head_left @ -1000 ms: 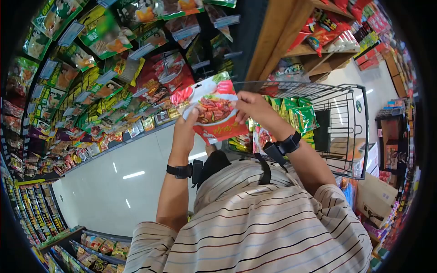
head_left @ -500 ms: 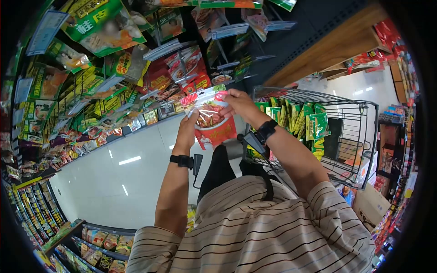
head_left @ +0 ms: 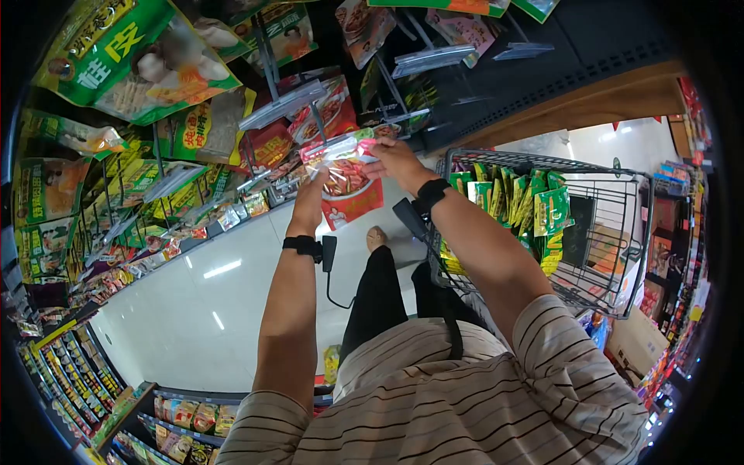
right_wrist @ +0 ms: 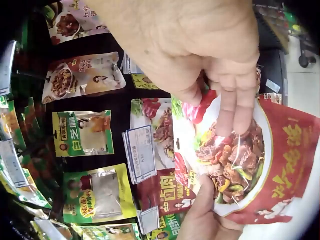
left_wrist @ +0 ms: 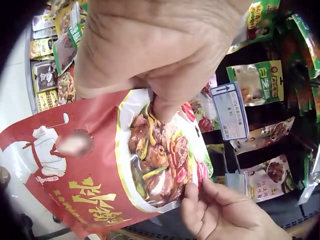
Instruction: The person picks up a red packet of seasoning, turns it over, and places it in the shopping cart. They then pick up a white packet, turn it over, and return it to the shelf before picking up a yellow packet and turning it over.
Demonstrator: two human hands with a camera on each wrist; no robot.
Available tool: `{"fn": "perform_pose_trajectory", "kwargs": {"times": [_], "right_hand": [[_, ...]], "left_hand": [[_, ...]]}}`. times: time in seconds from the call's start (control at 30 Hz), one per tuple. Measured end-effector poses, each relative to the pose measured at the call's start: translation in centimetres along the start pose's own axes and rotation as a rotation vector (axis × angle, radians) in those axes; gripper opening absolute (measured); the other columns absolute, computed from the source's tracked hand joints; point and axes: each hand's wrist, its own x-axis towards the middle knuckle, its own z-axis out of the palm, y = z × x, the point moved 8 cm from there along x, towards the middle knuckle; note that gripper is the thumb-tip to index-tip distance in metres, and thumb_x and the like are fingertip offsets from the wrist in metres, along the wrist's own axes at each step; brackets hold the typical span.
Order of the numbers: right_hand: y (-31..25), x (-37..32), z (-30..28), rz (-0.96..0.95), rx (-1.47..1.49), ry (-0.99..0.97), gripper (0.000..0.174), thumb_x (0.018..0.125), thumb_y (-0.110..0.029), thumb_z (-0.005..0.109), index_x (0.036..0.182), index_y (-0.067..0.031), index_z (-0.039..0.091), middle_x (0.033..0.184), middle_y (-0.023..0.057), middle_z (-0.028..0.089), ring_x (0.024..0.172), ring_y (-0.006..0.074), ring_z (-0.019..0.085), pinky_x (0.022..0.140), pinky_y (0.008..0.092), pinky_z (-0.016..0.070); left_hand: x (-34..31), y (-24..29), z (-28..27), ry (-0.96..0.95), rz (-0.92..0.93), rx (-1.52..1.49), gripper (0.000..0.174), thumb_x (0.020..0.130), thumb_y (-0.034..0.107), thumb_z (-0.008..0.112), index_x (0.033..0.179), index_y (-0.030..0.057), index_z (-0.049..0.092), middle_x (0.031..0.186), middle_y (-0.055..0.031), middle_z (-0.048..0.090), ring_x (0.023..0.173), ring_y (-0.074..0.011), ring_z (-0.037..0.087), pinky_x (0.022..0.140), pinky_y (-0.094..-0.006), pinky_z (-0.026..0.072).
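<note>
Both hands hold a red-and-white food packet point(head_left: 353, 208) printed with a bowl of cooked meat, out in front of the hanging rack. My left hand point(head_left: 308, 205) grips its left edge, with the thumb over the printed bowl point(left_wrist: 155, 160). At the upper right edge, my right hand point(head_left: 397, 164) pinches the packet between thumb and fingers. Some of its fingers point(right_wrist: 235, 107) lie across the front in the right wrist view. Close behind the packet's top, a similar red packet point(head_left: 325, 108) hangs on a hook, and a price tag point(left_wrist: 230, 111) sticks out.
Many green and yellow packets point(head_left: 139, 62) hang from hooks on the left. A wire shopping cart point(head_left: 612, 209) stands at my right, holding several green-and-yellow packets point(head_left: 515, 201). Below is a pale tiled floor point(head_left: 186, 310), with shelves point(head_left: 186, 415) at lower left.
Both hands have carried the packet forward, closer to the rack's hooks. The right hand has shifted to the packet's upper corner. The rack looks nearer, and a foot shows below.
</note>
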Motion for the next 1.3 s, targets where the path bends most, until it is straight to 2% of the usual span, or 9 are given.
{"fn": "perform_pose_trajectory", "kwargs": {"times": [0.17,0.3,0.43,0.73,0.83,1.03,1.13,1.23,1.3], "right_hand": [[-1.5,1.1,0.9,-0.044,0.057,0.010,0.031,0.098,-0.020,0.057,0.122,-0.0024,0.052,0.112,0.0153,0.064,0.090,0.0277,0.073,0.073,0.0352,0.0617],[-2.1,0.9,1.2,-0.074,0.078,-0.032,0.020,0.099,-0.017,0.058,0.115,-0.0049,0.056,0.110,0.0126,0.065,0.102,0.0283,0.069,0.087,0.0377,0.0579],[-2.8,0.0,1.5,-0.135,0.070,-0.058,0.025,0.096,-0.022,0.061,0.114,-0.0045,0.061,0.107,0.0109,0.067,0.096,0.0235,0.071,0.082,0.0330,0.0584],[-3.5,-0.6,2.3,-0.127,0.020,-0.081,0.021,0.099,-0.022,0.059,0.111,-0.0053,0.060,0.110,0.0084,0.066,0.101,0.0219,0.069,0.088,0.0321,0.0555],[-3.8,0.5,2.6,-0.116,0.016,-0.052,0.020,0.099,-0.022,0.058,0.109,-0.0059,0.060,0.108,0.0077,0.066,0.100,0.0212,0.069,0.087,0.0316,0.0559],[-3.5,2.0,2.5,-0.085,-0.003,0.028,0.020,0.099,-0.023,0.057,0.110,-0.0065,0.060,0.105,0.0077,0.066,0.099,0.0203,0.068,0.085,0.0313,0.0569],[-3.8,2.3,2.8,-0.107,-0.001,0.078,0.023,0.099,-0.024,0.056,0.114,-0.0063,0.059,0.106,0.0089,0.065,0.099,0.0203,0.067,0.085,0.0317,0.0570],[-3.8,3.2,3.0,-0.126,-0.020,0.148,0.032,0.099,-0.026,0.057,0.124,-0.0061,0.055,0.109,0.0101,0.064,0.101,0.0211,0.066,0.085,0.0332,0.0569],[-3.3,4.0,2.9,-0.135,-0.065,0.199,0.041,0.099,-0.029,0.058,0.132,-0.0062,0.051,0.112,0.0106,0.062,0.101,0.0218,0.066,0.085,0.0345,0.0569]], "left_hand": [[0.1,3.0,0.7,-0.113,0.164,-0.130,0.048,0.094,0.038,0.066,0.127,0.0037,0.059,0.118,-0.0045,0.064,0.105,-0.0139,0.060,0.095,-0.0287,0.0453],[-0.3,4.3,0.8,-0.120,0.279,-0.079,0.042,0.097,0.039,0.061,0.117,0.0035,0.065,0.108,-0.0019,0.066,0.096,-0.0113,0.060,0.087,-0.0277,0.0460],[-0.7,4.6,0.4,-0.091,0.261,0.018,0.038,0.099,0.038,0.058,0.111,0.0041,0.069,0.104,-0.0019,0.068,0.096,-0.0101,0.058,0.086,-0.0264,0.0445],[-0.7,4.6,0.0,-0.079,0.261,-0.032,0.040,0.097,0.039,0.059,0.112,0.0027,0.068,0.095,0.0000,0.064,0.089,-0.0117,0.055,0.082,-0.0273,0.0427],[-0.1,5.0,-0.5,-0.016,0.256,0.080,0.039,0.097,0.042,0.060,0.121,0.0118,0.065,0.100,0.0042,0.062,0.086,-0.0079,0.055,0.074,-0.0221,0.0422],[0.8,5.8,-0.4,-0.020,0.258,0.138,0.043,0.095,0.042,0.059,0.126,0.0119,0.065,0.098,0.0030,0.059,0.080,-0.0099,0.046,0.068,-0.0257,0.0372],[0.1,6.6,0.2,0.010,0.147,0.111,0.049,0.095,0.046,0.059,0.125,0.0092,0.064,0.097,0.0006,0.059,0.080,-0.0109,0.047,0.068,-0.0268,0.0384],[1.6,7.1,-0.5,0.189,0.206,0.156,0.052,0.097,0.046,0.057,0.117,-0.0017,0.064,0.108,-0.0114,0.064,0.099,-0.0227,0.059,0.094,-0.0301,0.0424],[1.6,7.9,0.3,0.094,0.211,0.087,0.055,0.098,0.047,0.054,0.119,-0.0024,0.062,0.113,-0.0137,0.064,0.102,-0.0246,0.059,0.095,-0.0304,0.0425]]}}
